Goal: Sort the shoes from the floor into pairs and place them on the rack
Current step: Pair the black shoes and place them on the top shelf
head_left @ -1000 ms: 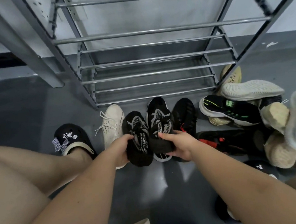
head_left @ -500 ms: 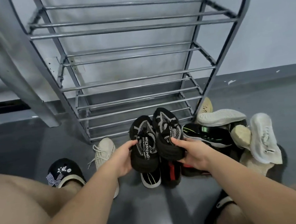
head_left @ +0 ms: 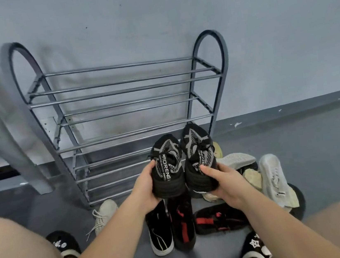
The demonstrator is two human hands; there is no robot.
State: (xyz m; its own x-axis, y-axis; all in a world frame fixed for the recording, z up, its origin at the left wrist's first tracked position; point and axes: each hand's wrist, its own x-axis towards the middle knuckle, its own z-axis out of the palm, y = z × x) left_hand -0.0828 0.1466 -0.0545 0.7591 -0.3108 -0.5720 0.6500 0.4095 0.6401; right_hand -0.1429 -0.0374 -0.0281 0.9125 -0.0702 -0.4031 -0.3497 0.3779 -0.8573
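Grey concrete floor (head_left: 317, 135) and a pale wall are seen behind a metal rack (head_left: 123, 113), whose bars carry no shoes in view. In front of the rack, a matched pair of black knit sneakers is held up, toes pointed toward its shelves. The left sneaker (head_left: 166, 166) is gripped at the heel by the left hand (head_left: 145, 188), fingers curled round its side; the right sneaker (head_left: 198, 157) is gripped likewise by the right hand (head_left: 223, 181), thumb laid on its collar. They are held side by side, probably so that both can be set down together as a pair. "PAORENG" is read on the left sneaker's side strip; smaller lettering beneath cannot be made out. Unsorted shoes (head_left: 273, 178) are left heaped on the floor beside the rack's right foot, and a cream sneaker (head_left: 104, 213) lies near its left foot.
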